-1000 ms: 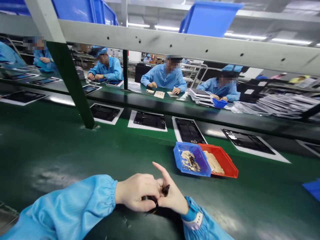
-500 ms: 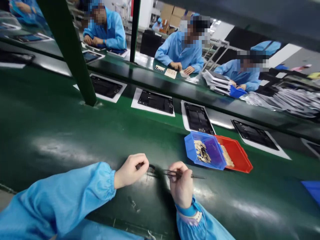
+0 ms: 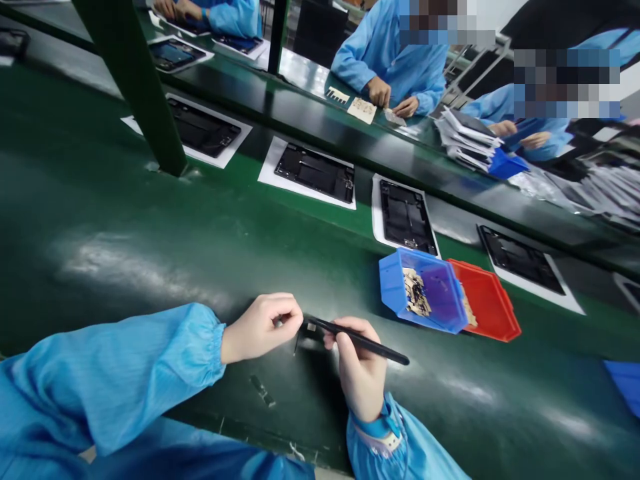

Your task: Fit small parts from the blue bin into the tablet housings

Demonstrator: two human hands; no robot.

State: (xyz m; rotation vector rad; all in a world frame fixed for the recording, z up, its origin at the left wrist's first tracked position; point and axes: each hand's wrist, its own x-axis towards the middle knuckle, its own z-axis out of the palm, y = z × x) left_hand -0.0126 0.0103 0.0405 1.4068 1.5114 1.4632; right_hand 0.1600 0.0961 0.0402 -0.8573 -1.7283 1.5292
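My left hand [image 3: 260, 328] pinches a small dark part [image 3: 311, 330] with a thin wire hanging from it, just above the green bench mat [image 3: 125, 267]. My right hand [image 3: 361, 365] is shut on slim black tweezers [image 3: 361, 341], whose tip reaches that part. The hands are close together but apart. A small black scrap [image 3: 262, 391] lies on the mat below them. To the right of my right hand stand a blue plastic bin [image 3: 434, 293] of tan and dark pieces and a red plastic bin [image 3: 487, 301].
Black tablet-sized panels on white sheets [image 3: 315, 175] lie in a row beyond the bins. A green steel post [image 3: 133, 87] rises at the left. Co-workers in blue coats sit across the bench, with a stack of panels [image 3: 469, 141] at the far right.
My hands have moved apart since a second ago, and the black tweezers now show in my right hand. The view has tilted and shifted, so the bins sit further right.
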